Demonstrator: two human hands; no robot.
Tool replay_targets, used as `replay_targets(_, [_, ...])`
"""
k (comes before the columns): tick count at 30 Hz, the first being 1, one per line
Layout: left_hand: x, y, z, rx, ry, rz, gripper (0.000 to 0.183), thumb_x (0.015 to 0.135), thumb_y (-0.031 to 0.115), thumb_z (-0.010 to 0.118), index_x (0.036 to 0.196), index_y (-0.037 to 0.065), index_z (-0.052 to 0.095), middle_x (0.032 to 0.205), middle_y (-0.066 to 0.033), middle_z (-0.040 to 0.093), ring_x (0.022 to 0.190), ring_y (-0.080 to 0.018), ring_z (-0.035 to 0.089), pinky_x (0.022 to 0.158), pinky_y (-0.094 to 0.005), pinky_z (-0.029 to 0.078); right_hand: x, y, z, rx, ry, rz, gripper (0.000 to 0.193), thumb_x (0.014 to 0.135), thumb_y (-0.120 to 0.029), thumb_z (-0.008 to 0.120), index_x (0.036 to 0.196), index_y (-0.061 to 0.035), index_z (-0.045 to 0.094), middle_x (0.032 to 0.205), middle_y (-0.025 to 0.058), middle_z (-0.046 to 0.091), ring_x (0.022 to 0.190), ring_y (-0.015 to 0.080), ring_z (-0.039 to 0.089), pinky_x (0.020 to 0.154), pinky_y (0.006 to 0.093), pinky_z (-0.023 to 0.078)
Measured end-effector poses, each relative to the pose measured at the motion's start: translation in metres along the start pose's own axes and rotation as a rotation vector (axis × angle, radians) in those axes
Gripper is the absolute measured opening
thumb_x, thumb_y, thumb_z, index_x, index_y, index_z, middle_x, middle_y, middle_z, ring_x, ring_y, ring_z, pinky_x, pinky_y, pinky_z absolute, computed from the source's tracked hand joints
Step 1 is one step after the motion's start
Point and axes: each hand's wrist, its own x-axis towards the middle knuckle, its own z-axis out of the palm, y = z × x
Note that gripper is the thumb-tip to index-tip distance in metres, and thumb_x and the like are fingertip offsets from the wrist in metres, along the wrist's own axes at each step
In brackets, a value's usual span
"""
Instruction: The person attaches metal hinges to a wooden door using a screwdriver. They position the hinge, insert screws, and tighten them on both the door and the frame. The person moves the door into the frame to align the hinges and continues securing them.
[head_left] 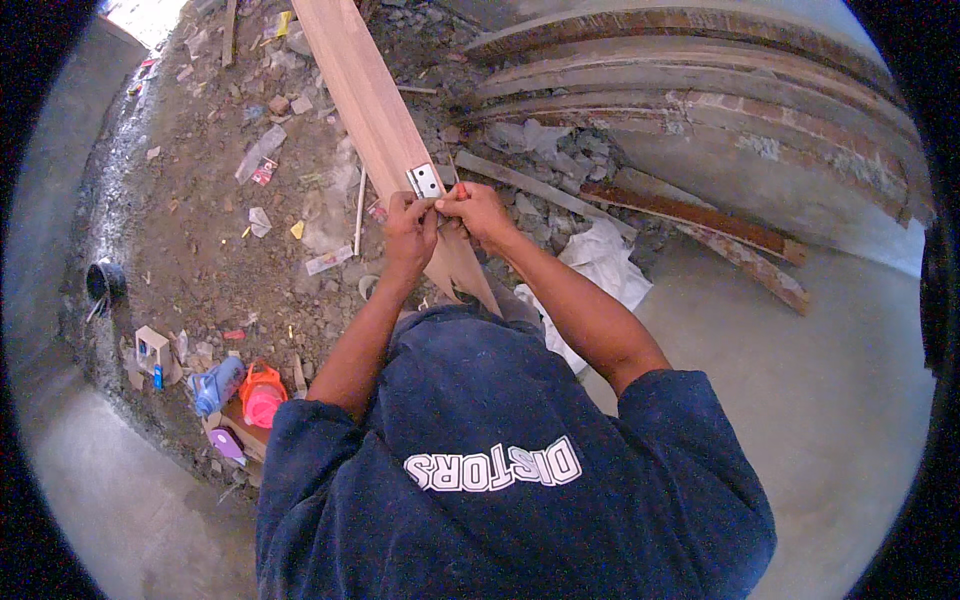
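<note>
Metal hinge (425,180), silver, dark-holed: flat on wooden plank (365,95), toward its near end, just beyond both hands. Left hand (411,230): fingers bent, tips at the hinge's near edge; cannot tell whether they grasp anything. Right hand (482,213): fingers curled around small red item (461,190), tips meeting the left hand's. Surroundings: rubble-strewn ground (200,230); blue bottle (215,385), near left; white sack (610,270), right of the plank.

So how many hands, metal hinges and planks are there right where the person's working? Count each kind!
Hands: 2, the left hand and the right hand
Metal hinge: 1
Long wooden plank: 1
Total: 4
</note>
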Motion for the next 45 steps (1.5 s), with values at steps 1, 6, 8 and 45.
replay_targets(1, [0.000, 0.000, 0.000, -0.002, -0.006, -0.003, 0.016, 0.084, 0.002, 0.072, 0.099, 0.005, 0.072, 0.097, -0.0159, 0.058, 0.083, -0.0322, 0.064, 0.071, -0.0409, 0.052, 0.001, 0.002, 0.000, 0.006, 0.007, -0.007, 0.017, 0.088, -0.019, 0.076, 0.087, -0.0076, 0.063, 0.068, -0.0007, 0.059, 0.054, 0.0091, 0.052, 0.044, 0.0277, 0.040])
replay_targets(6, [0.005, 0.001, -0.004, -0.017, -0.059, -0.015, 0.015, 0.083, 0.003, 0.073, 0.097, 0.005, 0.073, 0.097, -0.0153, 0.058, 0.080, -0.0321, 0.064, 0.068, -0.0406, 0.053, 0.012, 0.012, -0.005, -0.033, 0.014, 0.006, 0.016, 0.085, -0.020, 0.077, 0.084, -0.0078, 0.067, 0.074, 0.0001, 0.065, 0.065, 0.0118, 0.055, 0.061, 0.0324, 0.047])
replay_targets(8, [0.007, -0.002, -0.003, 0.000, -0.059, -0.019, 0.014, 0.082, 0.003, 0.073, 0.096, 0.005, 0.073, 0.097, -0.0149, 0.058, 0.080, -0.0321, 0.064, 0.068, -0.0404, 0.053, 0.016, 0.010, -0.005, -0.078, 0.008, 0.027, 0.016, 0.085, -0.020, 0.077, 0.083, -0.0081, 0.066, 0.073, 0.0001, 0.064, 0.065, 0.0118, 0.054, 0.060, 0.0322, 0.046])
replay_targets(45, [0.005, -0.006, 0.004, -0.126, -0.064, -0.087, 0.010, 0.084, 0.001, 0.073, 0.094, -0.002, 0.072, 0.093, -0.0120, 0.055, 0.081, -0.0253, 0.061, 0.067, -0.0352, 0.051, -0.029, 0.006, -0.022, 1.158, 0.098, 0.220, 0.023, 0.102, -0.032, 0.055, 0.107, -0.0104, 0.060, 0.090, 0.0073, 0.067, 0.067, 0.0167, 0.064, 0.059, 0.0291, 0.053])
